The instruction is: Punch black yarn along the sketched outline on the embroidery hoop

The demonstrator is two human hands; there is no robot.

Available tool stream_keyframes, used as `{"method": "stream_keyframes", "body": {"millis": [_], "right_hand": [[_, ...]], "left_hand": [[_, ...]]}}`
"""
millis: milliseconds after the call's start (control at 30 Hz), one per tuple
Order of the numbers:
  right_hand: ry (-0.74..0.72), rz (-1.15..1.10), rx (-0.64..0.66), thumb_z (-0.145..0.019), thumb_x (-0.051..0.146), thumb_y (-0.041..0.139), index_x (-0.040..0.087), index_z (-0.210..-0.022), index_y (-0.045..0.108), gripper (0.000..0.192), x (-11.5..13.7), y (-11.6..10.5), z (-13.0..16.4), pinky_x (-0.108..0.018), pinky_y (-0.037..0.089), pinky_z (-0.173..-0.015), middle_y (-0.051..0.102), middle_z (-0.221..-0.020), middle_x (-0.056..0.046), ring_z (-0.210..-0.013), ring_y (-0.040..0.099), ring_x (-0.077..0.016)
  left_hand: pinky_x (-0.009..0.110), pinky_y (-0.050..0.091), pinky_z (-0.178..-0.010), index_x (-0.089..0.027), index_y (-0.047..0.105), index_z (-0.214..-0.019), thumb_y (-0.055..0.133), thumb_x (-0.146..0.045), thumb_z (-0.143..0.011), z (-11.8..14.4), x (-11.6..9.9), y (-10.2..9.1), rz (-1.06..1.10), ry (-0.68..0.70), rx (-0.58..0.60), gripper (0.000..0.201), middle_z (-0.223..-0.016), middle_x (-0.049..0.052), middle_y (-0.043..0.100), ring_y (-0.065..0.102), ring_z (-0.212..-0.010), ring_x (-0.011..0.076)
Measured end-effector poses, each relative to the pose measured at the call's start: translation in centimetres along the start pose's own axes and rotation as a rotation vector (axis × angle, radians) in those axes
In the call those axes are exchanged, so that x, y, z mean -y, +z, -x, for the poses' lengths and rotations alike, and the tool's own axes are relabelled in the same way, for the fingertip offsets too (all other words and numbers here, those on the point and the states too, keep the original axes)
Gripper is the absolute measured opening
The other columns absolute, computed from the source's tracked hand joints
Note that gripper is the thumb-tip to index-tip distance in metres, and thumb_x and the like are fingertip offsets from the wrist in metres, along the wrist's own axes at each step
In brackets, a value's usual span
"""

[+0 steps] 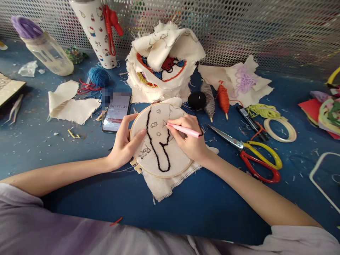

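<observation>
Nearby, tumbler (93, 34), contents hidden, translucent bottle (47, 53), left hand (125, 141) gripping hoop (165, 176)

From my station I have the embroidery hoop (166, 176) mid-counter (87, 202), the left hand (126, 143) at its left rim and the right hand (190, 138) over its right part, holding a punch needle (186, 130). Behind the left hand lies a phone (116, 115); left of that I see a cloth scrap (73, 106), a yarn ball (98, 77) behind it, then a tumbler (94, 35) with a bottle (51, 55) to its left. Straight behind the hoop sits a stack of embroidered cloths (162, 76), before a perforated screen (228, 28). To the hoop's right I have scissors (242, 145), with a marker (251, 120) and a tape roll (292, 133) behind them.
</observation>
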State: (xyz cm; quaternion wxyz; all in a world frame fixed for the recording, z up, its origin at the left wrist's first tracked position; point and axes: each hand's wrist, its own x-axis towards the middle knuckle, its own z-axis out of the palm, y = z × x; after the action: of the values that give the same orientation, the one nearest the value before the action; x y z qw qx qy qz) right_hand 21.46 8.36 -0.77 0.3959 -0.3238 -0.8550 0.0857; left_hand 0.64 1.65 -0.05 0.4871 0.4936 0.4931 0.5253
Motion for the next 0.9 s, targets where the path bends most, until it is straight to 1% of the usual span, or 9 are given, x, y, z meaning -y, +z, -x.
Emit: {"method": "stream_keyframes", "body": {"millis": [100, 300, 367, 467, 533, 600, 667, 800, 900], "right_hand": [[0.024, -0.008, -0.059, -0.087, 0.022, 0.064, 0.026, -0.09, 0.059, 0.007, -0.1, -0.1, -0.3, -0.046, 0.043, -0.098, 0.07, -0.082, 0.002, -0.082, 0.062, -0.0183], [0.121, -0.125, -0.13, -0.082, 0.027, 0.071, 0.024, -0.092, 0.064, 0.012, -0.7, -0.1, -0.7, -0.044, 0.049, -0.093, 0.068, -0.1, -0.006, -0.103, 0.063, -0.0231], [0.154, -0.185, -0.126, -0.083, 0.027, 0.07, 0.024, -0.098, 0.064, 0.016, -0.9, -0.1, -0.7, -0.045, 0.048, -0.099, 0.067, -0.108, -0.007, -0.111, 0.062, -0.0239], [0.201, -0.267, -0.1, -0.086, 0.026, 0.066, 0.025, -0.107, 0.063, 0.022, -0.9, -0.1, -0.7, -0.046, 0.047, -0.104, 0.065, -0.118, -0.008, -0.119, 0.059, -0.0238], [0.226, -0.293, -0.075, -0.086, 0.026, 0.066, 0.024, -0.106, 0.064, 0.02, -0.7, -0.2, -0.7, -0.046, 0.048, -0.103, 0.065, -0.118, -0.009, -0.119, 0.06, -0.0236], [0.22, -0.296, -0.045, -0.085, 0.025, 0.067, 0.023, -0.1, 0.066, 0.015, -0.5, -0.3, -0.8, -0.046, 0.049, -0.101, 0.067, -0.114, -0.008, -0.117, 0.061, -0.0237], [0.185, -0.286, -0.008, -0.085, 0.023, 0.067, 0.023, -0.094, 0.068, 0.009, -0.3, -0.4, -0.9, -0.046, 0.05, -0.1, 0.069, -0.109, -0.007, -0.117, 0.061, -0.024], [0.155, -0.293, -0.005, -0.086, 0.019, 0.065, 0.022, -0.09, 0.07, 0.007, -0.4, -0.4, -1.0, -0.045, 0.049, -0.101, 0.069, -0.106, -0.007, -0.118, 0.061, -0.0241], [0.174, -0.307, -0.005, -0.086, 0.02, 0.066, 0.022, -0.089, 0.071, 0.007, -0.4, -0.4, -1.0, -0.045, 0.049, -0.1, 0.068, -0.11, -0.007, -0.117, 0.061, -0.0241]], "left_hand": [[0.017, 0.036, -0.032, -0.022, 0.048, -0.114, 0.065, -0.038, -0.086, -0.2, -0.1, 0.1, -0.004, -0.024, -0.019, 0.036, -0.058, -0.006, 0.054, 0.047, -0.039, 0.0075], [0.019, 0.045, -0.04, -0.021, 0.048, -0.114, 0.062, -0.039, -0.086, -0.1, -0.8, 0.2, 0.03, -0.124, -0.031, 0.036, -0.067, -0.002, 0.062, 0.056, -0.049, 0.0106], [0.02, 0.043, -0.039, -0.021, 0.049, -0.114, 0.063, -0.038, -0.085, -0.5, -1.8, -0.2, -0.016, -0.149, 0.007, 0.037, -0.065, -0.003, 0.061, 0.055, -0.048, 0.011], [0.019, 0.035, -0.034, -0.02, 0.055, -0.11, 0.062, -0.04, -0.086, -1.9, -3.9, -1.2, -0.194, -0.155, 0.138, 0.032, -0.055, -0.004, 0.057, 0.049, -0.04, 0.0096], [0.02, 0.035, -0.036, -0.018, 0.061, -0.096, 0.057, -0.043, -0.089, -3.0, -5.1, -2.0, -0.31, -0.129, 0.178, 0.026, -0.048, -0.003, 0.054, 0.049, -0.038, 0.0097], [0.021, 0.036, -0.038, -0.017, 0.062, -0.075, 0.053, -0.046, -0.091, -4.0, -5.7, -2.8, -0.416, -0.087, 0.207, 0.034, -0.048, -0.001, 0.054, 0.05, -0.041, 0.0096], [0.021, 0.036, -0.039, -0.017, 0.06, -0.066, 0.052, -0.046, -0.091, -4.7, -5.5, -3.2, -0.471, -0.069, 0.244, 0.039, -0.053, 0.001, 0.057, 0.052, -0.044, 0.0096], [0.021, 0.038, -0.044, -0.016, 0.061, -0.079, 0.057, -0.04, -0.088, -4.6, -4.4, -3.0, -0.49, -0.004, 0.212, 0.026, -0.064, 0.0, 0.059, 0.05, -0.049, 0.008], [0.022, 0.044, -0.056, -0.014, 0.061, -0.091, 0.062, -0.037, -0.085, -4.1, -4.1, -2.2, -0.381, -0.078, 0.159, 0.024, -0.083, 0.005, 0.066, 0.059, -0.069, 0.0123]]}}
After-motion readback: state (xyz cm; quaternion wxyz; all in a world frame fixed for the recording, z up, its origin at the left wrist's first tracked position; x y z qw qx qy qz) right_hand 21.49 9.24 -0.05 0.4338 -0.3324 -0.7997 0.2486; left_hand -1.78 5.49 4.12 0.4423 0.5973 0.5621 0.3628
